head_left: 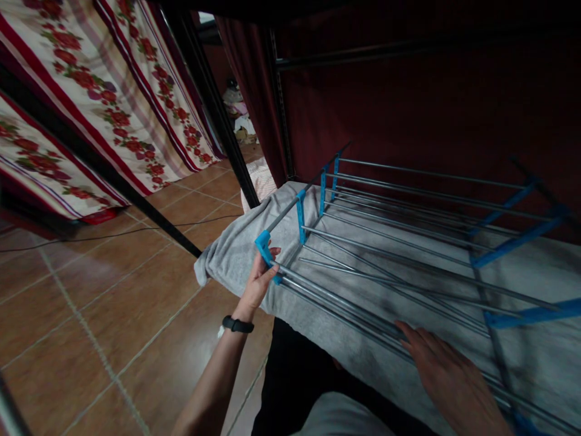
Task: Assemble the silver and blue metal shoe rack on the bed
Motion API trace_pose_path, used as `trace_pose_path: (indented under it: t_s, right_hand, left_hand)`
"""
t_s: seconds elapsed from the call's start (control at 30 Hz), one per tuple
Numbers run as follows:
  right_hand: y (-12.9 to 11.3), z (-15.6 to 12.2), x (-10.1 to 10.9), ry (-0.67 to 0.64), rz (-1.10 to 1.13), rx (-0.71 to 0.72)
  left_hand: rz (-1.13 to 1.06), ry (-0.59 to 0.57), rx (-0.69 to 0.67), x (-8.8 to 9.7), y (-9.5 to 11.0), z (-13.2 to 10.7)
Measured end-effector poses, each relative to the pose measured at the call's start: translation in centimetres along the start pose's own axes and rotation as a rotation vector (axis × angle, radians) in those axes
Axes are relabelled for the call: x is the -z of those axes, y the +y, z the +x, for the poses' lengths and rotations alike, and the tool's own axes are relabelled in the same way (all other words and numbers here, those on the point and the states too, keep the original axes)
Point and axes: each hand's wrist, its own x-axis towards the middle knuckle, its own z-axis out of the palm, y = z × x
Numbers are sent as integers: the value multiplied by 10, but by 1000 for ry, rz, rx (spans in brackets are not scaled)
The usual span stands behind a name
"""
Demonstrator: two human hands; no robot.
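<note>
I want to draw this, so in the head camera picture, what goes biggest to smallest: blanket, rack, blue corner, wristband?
1. blanket
2. rack, lying on it
3. blue corner and wristband: they look about alike, so I won't rank those two.

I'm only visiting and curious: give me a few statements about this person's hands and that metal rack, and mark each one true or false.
1. The left hand grips a blue corner piece of the metal rack. True.
2. The right hand is raised clear of the rack. False: it rests open on the front rods.
3. The rack lies on a grey blanket. True.
4. A black band sits on the right wrist. False: the black band is on the left wrist.
5. The floor is covered in brown tiles. True.
</note>
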Motion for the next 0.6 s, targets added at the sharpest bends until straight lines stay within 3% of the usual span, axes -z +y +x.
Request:
trace_pose_path:
  t_s: [0.37,0.5,0.6]
  right_hand:
    - [6,-1,0,-5,21,59]
    - [-6,9,7,-56,32,-40]
    - [-20,17,21,-42,53,-138]
  left_hand:
    - [18,-22,21,5,-3,-4]
    - [2,5,35,-1,-2,-7]
    - [-18,130,42,-8,2,-6]
